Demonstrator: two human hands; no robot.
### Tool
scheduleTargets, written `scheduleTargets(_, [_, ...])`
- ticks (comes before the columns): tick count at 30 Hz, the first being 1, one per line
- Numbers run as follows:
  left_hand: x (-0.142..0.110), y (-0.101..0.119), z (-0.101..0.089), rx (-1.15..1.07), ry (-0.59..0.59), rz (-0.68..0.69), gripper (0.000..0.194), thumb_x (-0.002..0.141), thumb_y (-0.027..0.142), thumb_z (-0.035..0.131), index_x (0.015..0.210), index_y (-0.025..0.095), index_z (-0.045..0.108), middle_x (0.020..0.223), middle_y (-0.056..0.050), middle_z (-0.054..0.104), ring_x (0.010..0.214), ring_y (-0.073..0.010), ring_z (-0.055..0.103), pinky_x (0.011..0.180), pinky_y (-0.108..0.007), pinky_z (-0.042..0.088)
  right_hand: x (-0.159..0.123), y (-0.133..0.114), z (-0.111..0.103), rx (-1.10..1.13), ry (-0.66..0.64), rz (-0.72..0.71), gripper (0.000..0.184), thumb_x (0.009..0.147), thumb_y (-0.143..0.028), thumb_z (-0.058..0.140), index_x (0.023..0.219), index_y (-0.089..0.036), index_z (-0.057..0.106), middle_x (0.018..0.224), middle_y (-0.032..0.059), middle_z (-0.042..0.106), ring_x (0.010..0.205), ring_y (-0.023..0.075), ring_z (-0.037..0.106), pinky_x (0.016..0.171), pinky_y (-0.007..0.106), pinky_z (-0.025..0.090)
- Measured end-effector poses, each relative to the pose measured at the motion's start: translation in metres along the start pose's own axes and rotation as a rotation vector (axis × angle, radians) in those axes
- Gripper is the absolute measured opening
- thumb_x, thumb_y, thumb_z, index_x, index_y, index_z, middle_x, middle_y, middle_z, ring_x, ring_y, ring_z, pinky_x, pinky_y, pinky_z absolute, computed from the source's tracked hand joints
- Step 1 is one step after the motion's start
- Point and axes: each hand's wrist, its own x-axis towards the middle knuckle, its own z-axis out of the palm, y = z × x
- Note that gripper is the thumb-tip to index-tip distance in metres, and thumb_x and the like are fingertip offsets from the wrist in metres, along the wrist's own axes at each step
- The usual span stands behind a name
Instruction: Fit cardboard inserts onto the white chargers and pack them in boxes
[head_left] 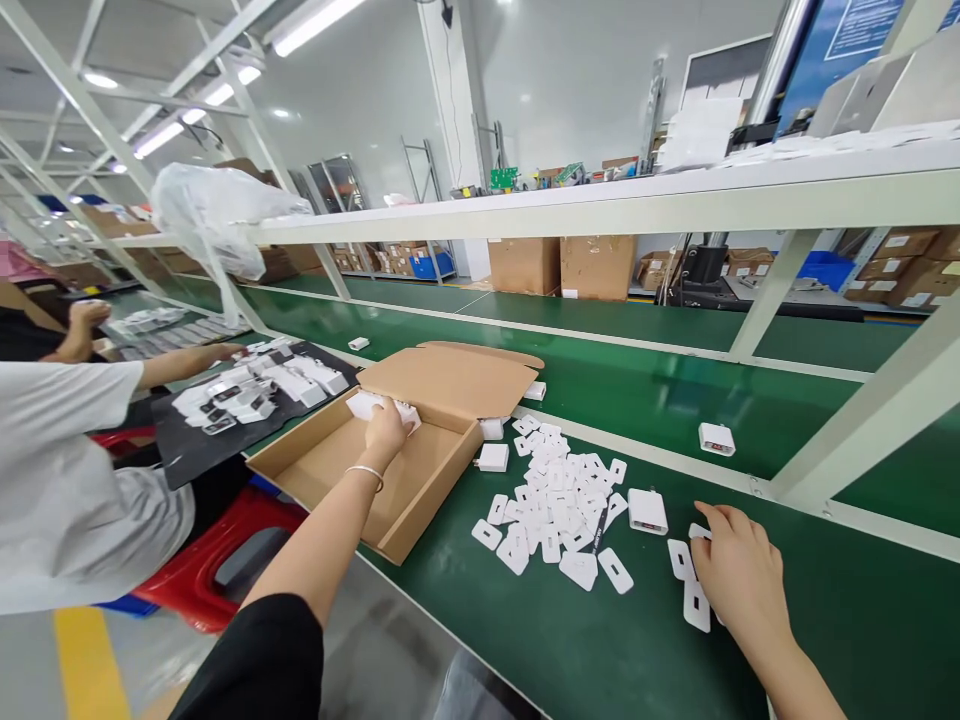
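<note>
My left hand (386, 432) reaches into an open brown cardboard box (435, 490) and is closed round white plug adapters (364, 404) lying along its far wall. My right hand (739, 570) rests low over a few white slotted flat pieces (696, 606) on the green bench; its index finger stretches forward and its underside is hidden. Between box and right hand spreads a loose heap of similar white slotted pieces (559, 490), with a dark pen-like strip (600, 530) among them. A white adapter (647, 511) stands just left of my right hand.
Single white adapters stand beside the box (493, 458) and farther back (716, 439). A white shelf frame (840, 400) rises from the green bench. At left, a co-worker in a white sleeve (67, 400) reaches over a black mat (292, 410) piled with adapters, near a red stool (202, 570).
</note>
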Motion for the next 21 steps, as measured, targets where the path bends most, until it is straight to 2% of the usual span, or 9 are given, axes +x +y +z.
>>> scheduleTargets(4, [-0.004, 0.009, -0.001, 0.005, 0.058, -0.003, 0.056, 0.091, 0.032, 0.064, 0.134, 0.003, 0.043, 0.135, -0.032, 0.054, 0.116, -0.0442, 0.067, 0.088, -0.049, 0.056, 0.004, 0.000, -0.003, -0.043, -0.018, 0.068, 0.046, 0.098, -0.020, 0.040, 0.132, -0.012, 0.070, 0.126, 0.0176, 0.068, 0.111, 0.0344, 0.063, 0.087, 0.044, 0.049])
scheduleTargets(7, [-0.012, 0.027, -0.002, -0.013, 0.133, 0.071, 0.051, 0.093, 0.034, 0.060, 0.133, 0.006, 0.044, 0.137, -0.029, 0.051, 0.121, -0.0420, 0.065, 0.095, -0.050, 0.055, 0.005, -0.006, -0.002, -0.052, -0.078, 0.105, 0.042, 0.099, -0.022, 0.045, 0.131, -0.011, 0.070, 0.126, 0.0182, 0.068, 0.107, 0.0325, 0.064, 0.085, 0.042, 0.049])
scheduleTargets(10, [-0.027, 0.061, -0.002, -0.106, 0.290, 0.345, 0.038, 0.095, 0.034, 0.055, 0.126, 0.012, 0.048, 0.128, -0.021, 0.055, 0.116, -0.0367, 0.065, 0.095, -0.048, 0.056, 0.006, -0.013, 0.000, -0.044, -0.099, 0.118, 0.039, 0.101, -0.022, 0.048, 0.130, -0.012, 0.071, 0.126, 0.0180, 0.067, 0.108, 0.0319, 0.065, 0.084, 0.040, 0.048])
scheduleTargets(12, [-0.041, 0.095, 0.001, -0.143, 0.325, 0.585, 0.032, 0.096, 0.031, 0.053, 0.123, 0.014, 0.051, 0.123, -0.018, 0.056, 0.110, -0.0339, 0.066, 0.092, -0.046, 0.057, 0.007, -0.016, 0.000, -0.042, -0.100, 0.125, 0.038, 0.101, -0.020, 0.048, 0.130, -0.012, 0.070, 0.126, 0.0172, 0.068, 0.108, 0.0311, 0.065, 0.085, 0.039, 0.048])
scheduleTargets(14, [-0.058, 0.134, 0.007, -0.101, 0.237, 0.769, 0.032, 0.097, 0.029, 0.053, 0.126, 0.015, 0.053, 0.126, -0.018, 0.055, 0.107, -0.0318, 0.067, 0.089, -0.043, 0.057, 0.007, -0.017, -0.001, -0.035, -0.120, 0.116, 0.038, 0.101, -0.016, 0.046, 0.131, -0.013, 0.070, 0.127, 0.0163, 0.068, 0.110, 0.0298, 0.065, 0.085, 0.038, 0.047])
scheduleTargets(16, [-0.072, 0.173, 0.017, -0.024, 0.104, 0.860, 0.037, 0.097, 0.029, 0.054, 0.132, 0.016, 0.054, 0.132, -0.017, 0.054, 0.111, -0.0321, 0.067, 0.089, -0.041, 0.057, 0.005, -0.016, -0.003, -0.026, -0.154, 0.080, 0.041, 0.101, -0.011, 0.043, 0.134, -0.013, 0.068, 0.129, 0.0157, 0.067, 0.112, 0.0286, 0.064, 0.086, 0.038, 0.046])
scheduleTargets(18, [-0.083, 0.211, 0.032, 0.026, 0.008, 0.884, 0.045, 0.097, 0.030, 0.058, 0.139, 0.016, 0.052, 0.140, -0.018, 0.053, 0.119, -0.0342, 0.065, 0.093, -0.041, 0.055, 0.003, -0.016, -0.005, -0.027, -0.185, 0.046, 0.043, 0.099, -0.007, 0.043, 0.135, -0.012, 0.066, 0.131, 0.0155, 0.067, 0.115, 0.0280, 0.063, 0.087, 0.037, 0.046])
scheduleTargets(21, [-0.090, 0.258, 0.060, 0.029, -0.051, 0.867, 0.058, 0.098, 0.034, 0.060, 0.151, 0.014, 0.045, 0.155, -0.022, 0.044, 0.123, -0.0378, 0.065, 0.096, -0.043, 0.055, -0.002, -0.019, -0.006, -0.052, -0.200, 0.033, 0.038, 0.098, -0.007, 0.047, 0.131, -0.011, 0.067, 0.132, 0.0168, 0.067, 0.115, 0.0287, 0.062, 0.090, 0.038, 0.047])
